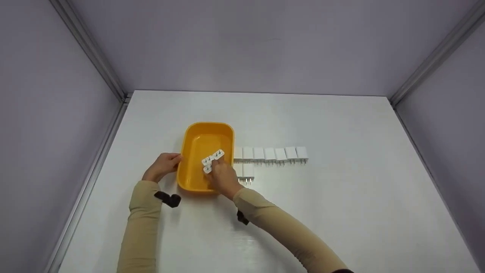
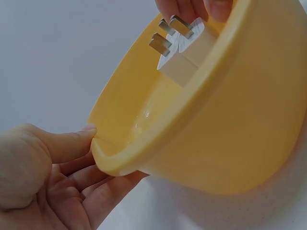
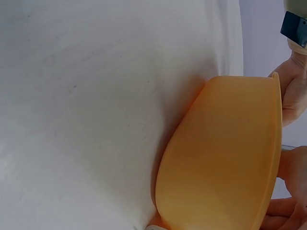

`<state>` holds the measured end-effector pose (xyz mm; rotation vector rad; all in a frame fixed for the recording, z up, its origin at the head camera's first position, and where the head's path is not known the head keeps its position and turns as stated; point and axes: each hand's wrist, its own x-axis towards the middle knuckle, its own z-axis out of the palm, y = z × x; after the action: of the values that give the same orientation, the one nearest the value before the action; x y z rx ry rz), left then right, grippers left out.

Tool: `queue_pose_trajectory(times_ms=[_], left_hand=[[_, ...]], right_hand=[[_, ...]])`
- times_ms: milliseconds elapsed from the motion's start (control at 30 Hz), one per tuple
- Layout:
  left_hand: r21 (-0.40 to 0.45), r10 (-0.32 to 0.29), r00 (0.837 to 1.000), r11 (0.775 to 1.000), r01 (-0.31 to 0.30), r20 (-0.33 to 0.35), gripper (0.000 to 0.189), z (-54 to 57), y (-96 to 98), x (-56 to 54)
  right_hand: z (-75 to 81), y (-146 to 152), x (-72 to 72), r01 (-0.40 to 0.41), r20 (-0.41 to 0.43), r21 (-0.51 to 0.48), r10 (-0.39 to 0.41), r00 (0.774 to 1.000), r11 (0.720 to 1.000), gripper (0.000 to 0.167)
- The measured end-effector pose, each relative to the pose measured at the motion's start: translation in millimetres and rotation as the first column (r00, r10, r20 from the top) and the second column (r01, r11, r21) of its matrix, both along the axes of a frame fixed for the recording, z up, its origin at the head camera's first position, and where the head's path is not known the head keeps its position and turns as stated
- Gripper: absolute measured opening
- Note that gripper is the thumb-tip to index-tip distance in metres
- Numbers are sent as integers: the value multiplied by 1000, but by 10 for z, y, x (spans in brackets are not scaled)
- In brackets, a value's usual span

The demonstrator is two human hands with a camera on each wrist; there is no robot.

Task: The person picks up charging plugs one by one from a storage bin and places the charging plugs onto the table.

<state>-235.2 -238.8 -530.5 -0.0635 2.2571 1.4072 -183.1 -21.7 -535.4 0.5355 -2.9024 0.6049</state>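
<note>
A yellow plastic basin (image 1: 189, 163) stands on the table, its inside facing up. My left hand (image 1: 163, 165) holds its left rim, thumb over the lip and fingers beneath, as the left wrist view shows. With my right hand (image 1: 224, 177) I grip a small bunch of white charger plugs (image 1: 207, 160) over the basin, prongs facing up. The left wrist view shows those plugs (image 2: 184, 52) within the basin's walls, fingertips at their far side. In the right wrist view the basin's outer wall (image 3: 218, 158) hides the plugs, and my right hand (image 3: 293, 189) is partly visible.
A row of several white charger plugs (image 1: 269, 153) lies right of the basin, prongs toward me. A shorter row (image 1: 248, 170) sits nearer, partly hidden by the basin and right hand. The white table (image 1: 341, 212) meets grey walls at the back and sides.
</note>
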Motion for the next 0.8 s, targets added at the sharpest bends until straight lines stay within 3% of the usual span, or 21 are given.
queue_pose_trajectory(times_ms=[300,667,800], left_hand=[[-9,0,1000,1000,0,13,47,-22,0,-16],[-34,20,1000,999,-20,15,44,-25,1,-23],[-36,21,1000,999,-21,10,43,-31,1,-21]], right_hand=[[-6,27,-34,-13,130,-51,19,991,999,21],[0,34,3,-29,82,-5,30,996,1000,27],[-12,29,-3,-40,113,-11,41,993,999,36]])
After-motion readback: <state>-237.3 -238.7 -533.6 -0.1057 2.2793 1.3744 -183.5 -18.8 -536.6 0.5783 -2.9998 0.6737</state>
